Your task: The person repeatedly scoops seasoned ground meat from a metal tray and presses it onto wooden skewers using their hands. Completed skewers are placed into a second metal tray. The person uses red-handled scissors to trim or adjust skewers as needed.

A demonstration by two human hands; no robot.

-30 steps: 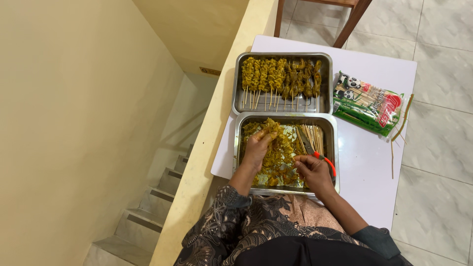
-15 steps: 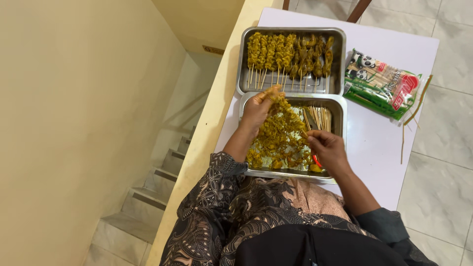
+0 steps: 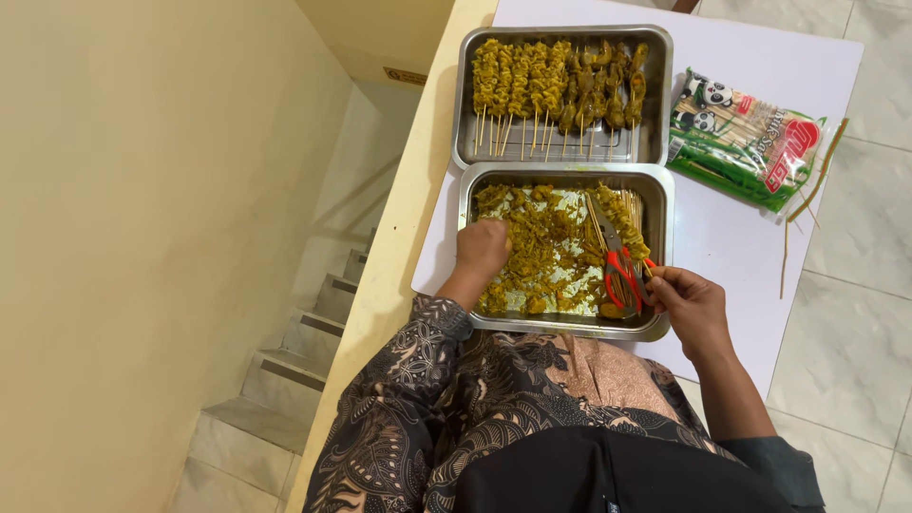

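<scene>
Left hand (image 3: 483, 249) dropped from far tray into lumpy yellow meat (image 3: 541, 256), grip unclear | right hand (image 3: 686, 302) pinches thin bamboo skewer (image 3: 635, 237) | near steel tray (image 3: 564, 328) | red-handled scissors (image 3: 619, 275)

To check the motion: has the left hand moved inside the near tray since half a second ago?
Yes. The left hand came back from the far rim of the near tray toward its left side.

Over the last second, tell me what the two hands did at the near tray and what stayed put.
The left hand swung up to the near tray's far edge, then dropped back onto the yellow meat pieces at the left. The right hand slid to the tray's right rim, now pinching a skewer beside the red-handled scissors. The far tray of finished skewers and the skewer packet stayed put.
</scene>
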